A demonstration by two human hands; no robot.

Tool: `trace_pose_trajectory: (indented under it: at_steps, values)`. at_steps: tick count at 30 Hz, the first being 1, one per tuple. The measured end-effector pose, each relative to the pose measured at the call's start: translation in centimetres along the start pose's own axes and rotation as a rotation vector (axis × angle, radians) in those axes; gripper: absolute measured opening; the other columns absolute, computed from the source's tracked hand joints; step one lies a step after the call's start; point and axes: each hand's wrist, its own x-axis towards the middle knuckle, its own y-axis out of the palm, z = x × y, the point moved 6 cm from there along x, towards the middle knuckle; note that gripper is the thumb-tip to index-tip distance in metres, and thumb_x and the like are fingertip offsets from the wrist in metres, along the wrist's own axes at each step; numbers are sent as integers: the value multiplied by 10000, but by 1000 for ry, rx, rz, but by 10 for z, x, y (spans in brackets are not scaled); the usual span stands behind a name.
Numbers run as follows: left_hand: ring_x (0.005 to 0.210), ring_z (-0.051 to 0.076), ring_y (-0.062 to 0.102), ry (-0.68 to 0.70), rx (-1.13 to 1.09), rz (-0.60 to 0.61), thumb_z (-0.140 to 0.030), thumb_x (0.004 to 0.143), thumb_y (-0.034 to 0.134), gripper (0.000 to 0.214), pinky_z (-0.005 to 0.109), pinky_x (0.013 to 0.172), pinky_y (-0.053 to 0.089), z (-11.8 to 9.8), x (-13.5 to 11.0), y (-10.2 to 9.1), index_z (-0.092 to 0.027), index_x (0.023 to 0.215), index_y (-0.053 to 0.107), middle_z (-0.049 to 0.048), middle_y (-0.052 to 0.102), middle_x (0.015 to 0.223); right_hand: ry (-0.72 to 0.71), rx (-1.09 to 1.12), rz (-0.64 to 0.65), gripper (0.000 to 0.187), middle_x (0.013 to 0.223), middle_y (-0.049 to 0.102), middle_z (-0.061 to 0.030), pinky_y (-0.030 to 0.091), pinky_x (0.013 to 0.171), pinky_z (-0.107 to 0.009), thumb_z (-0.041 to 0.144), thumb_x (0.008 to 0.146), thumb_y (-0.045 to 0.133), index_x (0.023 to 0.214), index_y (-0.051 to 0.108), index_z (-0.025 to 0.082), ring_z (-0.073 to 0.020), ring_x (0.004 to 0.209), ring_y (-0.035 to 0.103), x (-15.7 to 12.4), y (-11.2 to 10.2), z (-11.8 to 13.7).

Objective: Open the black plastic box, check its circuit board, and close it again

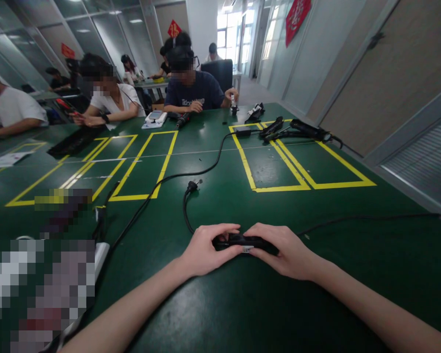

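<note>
A black power adapter [238,239] with a small pale label lies low over the green table, between my two hands. My left hand [206,251] is curled round its left end, fingers on the far side and thumb on the near side. From the other end my right hand [288,252] grips it the same way, its thumb close to the label. A short black cord leads from behind my left hand to a plug [193,186] on the tabletop. Past my right hand a thin black cable [367,216] stretches towards the table's right edge.
Yellow tape rectangles [255,189] mark the green table [213,314]. A long black cable [191,173] crosses it to several black devices [305,130] at the far right. A drill [183,120] and a white device [155,119] lie near a person opposite. Blurred items fill the left foreground.
</note>
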Motion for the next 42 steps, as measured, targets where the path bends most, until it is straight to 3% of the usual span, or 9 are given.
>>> trace_pose_trajectory:
  at_steps: [5,9,18,22,25,30,36,39,42]
  values:
    - [799,188,740,-50,55,49,-324,941,693,229,265,734,563,1,2,1,-199,1086,818,44,825,965,18,-3,27,204,995,741,-79,563,738,-299,257,986,564,1167,634,193,-195,859,707,0,-4,1]
    - [803,205,743,12,46,7,-334,957,666,234,288,737,568,-1,0,2,-205,1079,818,52,824,954,-45,-70,51,392,1063,725,-88,568,745,-299,195,873,663,1263,620,199,-205,906,703,-1,-2,5]
    - [867,224,750,70,-22,42,-393,941,677,331,328,805,585,-4,-2,-5,-169,1164,776,85,813,1022,-41,-53,18,349,1087,738,-93,574,748,-273,188,909,644,1258,638,195,-195,918,724,-5,-1,2]
    - [1126,278,703,262,-45,-130,-423,1002,610,328,435,995,550,-9,-5,-19,-183,1175,752,129,771,1224,-3,24,-25,342,1075,745,-77,577,754,-270,199,909,648,1250,631,210,-188,908,731,-6,-6,-5]
    - [1138,278,684,320,-6,-250,-414,1022,588,300,467,1021,532,-8,-6,-27,-184,1124,752,130,773,1198,52,48,-93,366,1086,752,-74,603,767,-295,205,904,655,1267,620,225,-201,918,741,-7,-15,-13]
    - [1062,272,698,310,11,-324,-395,1024,583,269,467,970,553,-9,-7,-30,-187,1039,754,123,790,1098,92,-12,-207,369,1119,757,-87,644,756,-318,227,900,661,1266,620,238,-240,962,755,-10,-37,-23]
    - [981,251,717,351,30,-301,-322,1007,605,205,443,923,574,-13,-6,-26,-188,998,760,109,801,1032,146,-177,-375,387,1093,756,-113,632,646,-337,340,922,675,1292,626,237,-278,888,750,-24,-87,-36]
    - [940,240,724,357,28,-279,-304,995,620,183,430,901,583,-14,-5,-24,-188,987,761,99,804,991,254,-253,-426,382,1038,751,-123,593,605,-322,416,901,689,1232,656,228,-259,818,731,-33,-115,-42]
    - [926,232,723,362,20,-280,-279,982,635,156,419,889,586,-15,-4,-23,-186,982,761,92,801,971,443,-358,-557,421,1048,736,-163,571,640,-341,480,885,687,1194,667,194,-251,836,713,-49,-149,-54]
